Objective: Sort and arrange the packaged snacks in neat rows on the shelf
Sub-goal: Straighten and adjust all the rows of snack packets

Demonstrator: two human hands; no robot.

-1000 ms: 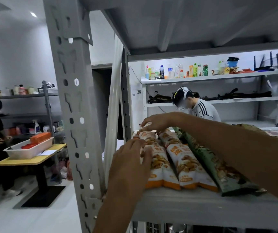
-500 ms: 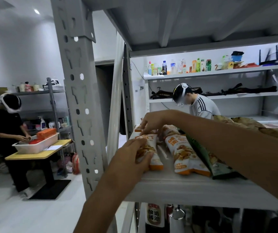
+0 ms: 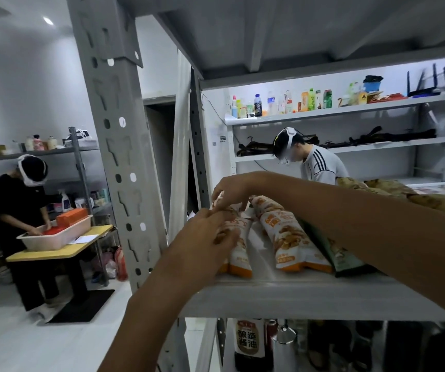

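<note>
On the grey shelf (image 3: 310,294) lie snack packets lengthwise. The leftmost orange-and-white packet (image 3: 238,253) has my left hand (image 3: 202,245) gripping its side, thumb on top. My right hand (image 3: 229,190) reaches across from the right and pinches that packet's far end. A second orange-and-white packet (image 3: 288,237) lies a gap to the right, and a green packet (image 3: 342,257) lies beside it, partly under my right forearm. More olive-coloured packets (image 3: 404,193) lie further right at the back.
A perforated grey upright post (image 3: 119,162) stands just left of the shelf. Below the shelf stand a soy sauce bottle (image 3: 249,345) and other bottles. One person works at a yellow table (image 3: 54,253) on the left, another stands behind the shelf.
The leftmost packet has been pulled away from the second one, opening a gap. My left hand slid further along it, and both hands keep hold of it.
</note>
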